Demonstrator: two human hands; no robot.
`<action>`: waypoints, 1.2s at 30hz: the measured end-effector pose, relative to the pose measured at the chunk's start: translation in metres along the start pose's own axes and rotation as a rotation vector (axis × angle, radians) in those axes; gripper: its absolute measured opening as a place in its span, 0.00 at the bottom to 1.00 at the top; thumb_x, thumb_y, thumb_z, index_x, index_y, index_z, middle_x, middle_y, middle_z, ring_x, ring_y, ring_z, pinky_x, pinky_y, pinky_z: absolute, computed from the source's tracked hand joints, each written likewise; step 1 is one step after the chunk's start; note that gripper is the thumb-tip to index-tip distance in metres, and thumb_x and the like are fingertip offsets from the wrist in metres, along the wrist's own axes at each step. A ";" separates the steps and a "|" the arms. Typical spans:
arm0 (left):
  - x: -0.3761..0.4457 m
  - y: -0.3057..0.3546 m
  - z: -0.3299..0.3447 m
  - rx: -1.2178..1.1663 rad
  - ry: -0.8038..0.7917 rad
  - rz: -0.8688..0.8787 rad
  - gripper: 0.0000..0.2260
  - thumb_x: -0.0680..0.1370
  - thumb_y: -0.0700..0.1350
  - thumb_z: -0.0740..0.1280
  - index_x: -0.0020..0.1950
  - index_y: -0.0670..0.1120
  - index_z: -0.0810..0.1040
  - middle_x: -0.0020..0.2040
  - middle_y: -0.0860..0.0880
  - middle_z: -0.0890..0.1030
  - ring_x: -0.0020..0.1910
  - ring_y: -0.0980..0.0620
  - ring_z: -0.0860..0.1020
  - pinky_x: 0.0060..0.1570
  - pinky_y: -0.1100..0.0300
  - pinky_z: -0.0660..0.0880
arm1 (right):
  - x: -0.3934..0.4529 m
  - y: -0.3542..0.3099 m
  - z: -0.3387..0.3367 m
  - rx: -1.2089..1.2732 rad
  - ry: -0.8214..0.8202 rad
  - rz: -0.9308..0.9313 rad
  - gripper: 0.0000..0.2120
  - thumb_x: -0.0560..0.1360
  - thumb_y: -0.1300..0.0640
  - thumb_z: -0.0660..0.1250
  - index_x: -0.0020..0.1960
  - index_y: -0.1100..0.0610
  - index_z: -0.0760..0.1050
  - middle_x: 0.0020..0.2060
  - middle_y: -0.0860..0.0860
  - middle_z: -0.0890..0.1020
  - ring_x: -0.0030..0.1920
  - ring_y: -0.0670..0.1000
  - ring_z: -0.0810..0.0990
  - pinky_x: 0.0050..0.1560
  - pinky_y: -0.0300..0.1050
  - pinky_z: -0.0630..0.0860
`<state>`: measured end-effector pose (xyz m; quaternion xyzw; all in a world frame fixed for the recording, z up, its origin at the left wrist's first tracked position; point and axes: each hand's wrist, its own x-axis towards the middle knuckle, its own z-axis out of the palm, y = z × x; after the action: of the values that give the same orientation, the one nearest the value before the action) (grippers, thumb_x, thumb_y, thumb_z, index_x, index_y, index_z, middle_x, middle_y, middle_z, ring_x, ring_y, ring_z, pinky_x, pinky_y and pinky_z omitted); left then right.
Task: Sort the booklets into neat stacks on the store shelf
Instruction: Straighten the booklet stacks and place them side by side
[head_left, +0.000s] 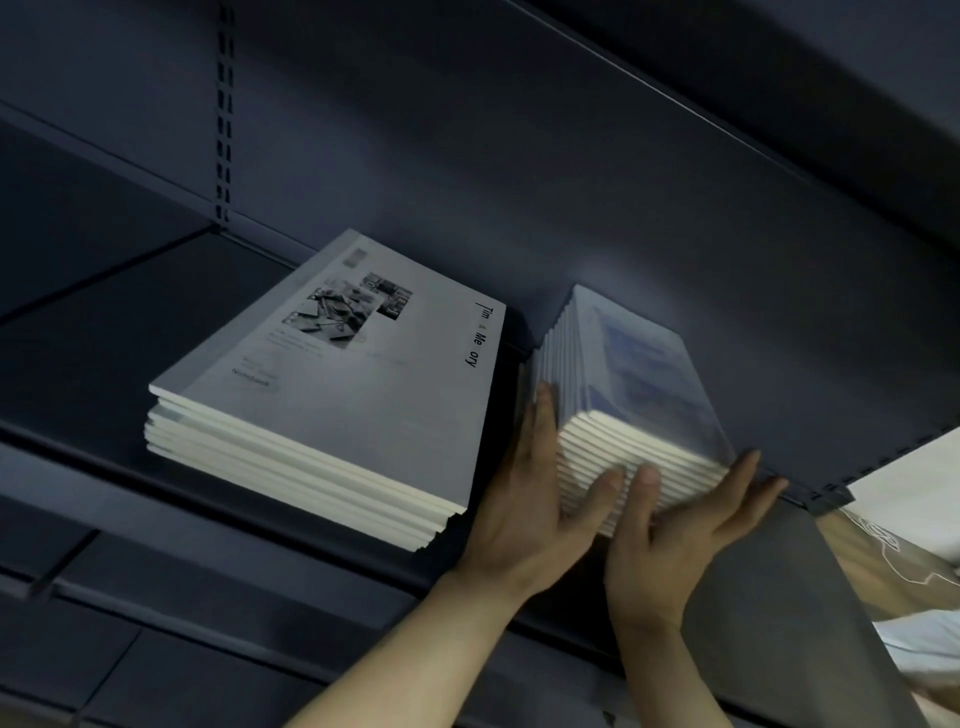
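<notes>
Two stacks of booklets lie on the dark shelf (156, 322). The left stack (332, 384) has a grey-white cover printed with photos and black lettering; its lower booklets sit slightly uneven. The right stack (639, 400) has a blue-tinted cover and stands taller. My left hand (540, 493) presses flat against that right stack's left side, thumb on its front edge. My right hand (680, 525) presses straight fingers against the stack's front and right edge. Neither hand grips a single booklet.
The shelf's dark back panel (467, 156) with a slotted upright (224, 114) rises behind the stacks. Another shelf (779, 78) hangs overhead. The shelf's right end (831, 493) borders a bright aisle. Bare shelf surface stretches left of the grey stack.
</notes>
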<state>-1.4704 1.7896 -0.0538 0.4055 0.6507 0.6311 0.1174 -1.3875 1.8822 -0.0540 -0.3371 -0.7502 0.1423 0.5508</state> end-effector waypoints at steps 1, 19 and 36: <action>0.000 0.000 0.001 0.006 0.015 -0.006 0.42 0.76 0.70 0.59 0.78 0.60 0.36 0.80 0.55 0.55 0.76 0.55 0.61 0.72 0.53 0.66 | 0.000 0.001 0.001 0.063 -0.056 0.037 0.41 0.79 0.47 0.63 0.81 0.61 0.44 0.79 0.60 0.44 0.79 0.42 0.42 0.77 0.36 0.48; -0.002 0.010 -0.001 -0.002 0.051 0.076 0.44 0.76 0.66 0.64 0.77 0.62 0.33 0.80 0.59 0.43 0.79 0.58 0.51 0.73 0.55 0.62 | 0.000 0.003 0.001 0.298 -0.058 -0.006 0.42 0.80 0.49 0.63 0.79 0.62 0.39 0.78 0.58 0.52 0.79 0.53 0.55 0.77 0.60 0.58; -0.003 0.011 0.004 0.170 0.055 0.283 0.40 0.81 0.56 0.63 0.79 0.53 0.35 0.80 0.57 0.38 0.79 0.56 0.42 0.76 0.47 0.58 | 0.001 -0.003 -0.002 0.470 -0.120 0.128 0.46 0.77 0.54 0.71 0.81 0.52 0.40 0.78 0.52 0.56 0.77 0.51 0.61 0.74 0.61 0.64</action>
<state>-1.4621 1.7890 -0.0458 0.4840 0.6414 0.5948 -0.0253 -1.3865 1.8806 -0.0507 -0.2375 -0.7050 0.3675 0.5582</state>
